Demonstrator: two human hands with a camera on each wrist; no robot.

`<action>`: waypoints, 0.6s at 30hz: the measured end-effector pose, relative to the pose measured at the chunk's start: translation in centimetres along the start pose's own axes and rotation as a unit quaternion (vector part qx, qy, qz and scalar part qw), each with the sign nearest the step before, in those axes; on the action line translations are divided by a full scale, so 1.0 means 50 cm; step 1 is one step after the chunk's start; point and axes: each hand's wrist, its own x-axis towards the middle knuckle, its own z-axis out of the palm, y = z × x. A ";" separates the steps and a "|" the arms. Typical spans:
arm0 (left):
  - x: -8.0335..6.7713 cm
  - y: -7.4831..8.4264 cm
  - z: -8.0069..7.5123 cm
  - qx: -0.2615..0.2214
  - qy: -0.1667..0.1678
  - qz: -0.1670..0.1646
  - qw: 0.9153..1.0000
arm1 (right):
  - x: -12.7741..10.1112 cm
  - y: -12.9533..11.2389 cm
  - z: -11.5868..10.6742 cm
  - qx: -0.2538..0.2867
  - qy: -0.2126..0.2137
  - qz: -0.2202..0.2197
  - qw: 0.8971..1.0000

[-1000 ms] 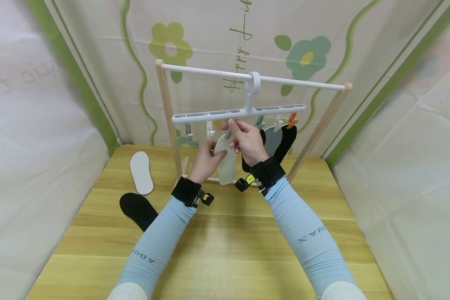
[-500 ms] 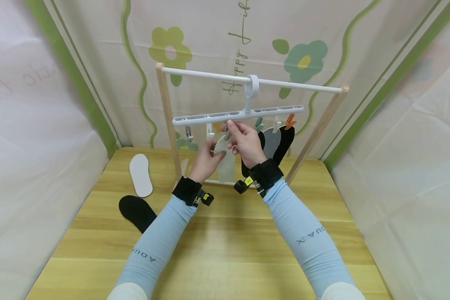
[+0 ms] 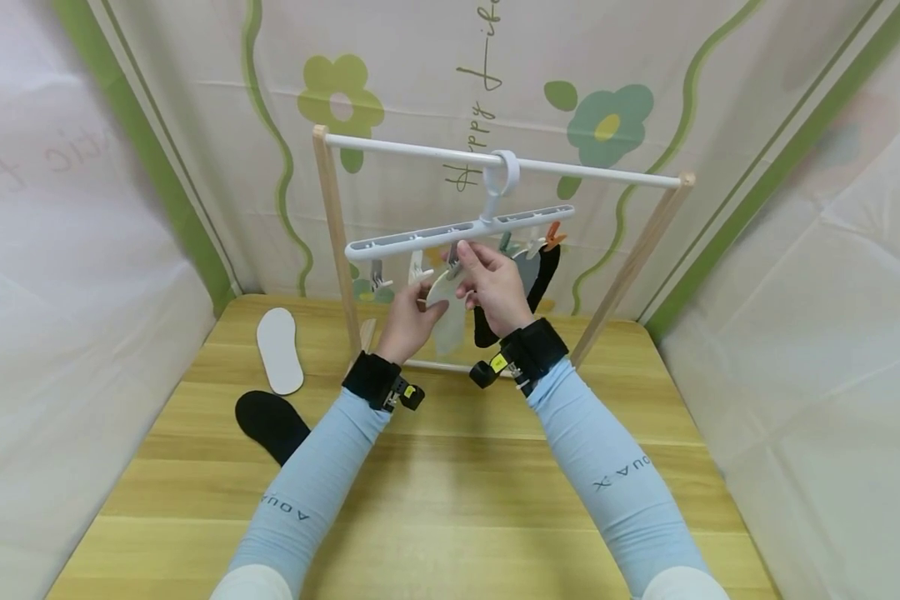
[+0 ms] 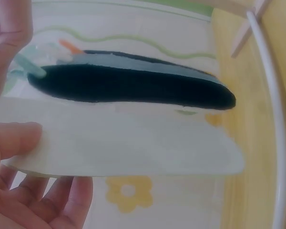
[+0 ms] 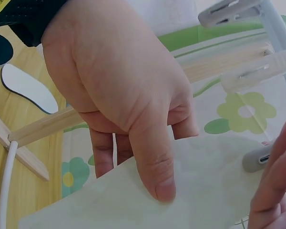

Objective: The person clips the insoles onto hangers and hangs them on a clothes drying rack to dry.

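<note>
Two hands meet under a white clip hanger (image 3: 457,233) on a wooden rack. The left hand (image 3: 408,321) pinches a cream insole (image 3: 444,321) by its edge; the right hand (image 3: 495,283) holds its top, apparently at a grey clip (image 3: 453,265). Black and white insoles lie on the bench (image 3: 450,467).

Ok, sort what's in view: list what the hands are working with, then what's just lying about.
In hand:
left hand, holding the cream insole
right hand, pinching a grey clip
white clip hanger

Lying about:
white insole and black insole on the table
grey and black insoles already clipped
</note>
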 end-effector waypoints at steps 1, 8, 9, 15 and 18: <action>0.000 0.000 0.000 0.002 0.001 0.001 1.000 | 0.000 0.000 0.000 0.000 -0.001 -0.001 1.000; -0.003 0.005 0.000 0.005 0.009 -0.002 1.000 | -0.005 -0.006 -0.002 0.004 0.005 0.002 1.000; -0.003 0.005 0.000 0.006 0.008 -0.002 1.000 | -0.007 -0.007 -0.003 0.004 0.008 0.002 1.000; -0.004 0.002 0.002 0.009 0.007 0.005 1.000 | -0.018 -0.014 -0.007 -0.014 0.021 0.002 1.000; -0.006 0.002 0.001 0.006 0.009 -0.001 1.000 | -0.025 -0.018 -0.011 -0.026 0.029 0.001 0.999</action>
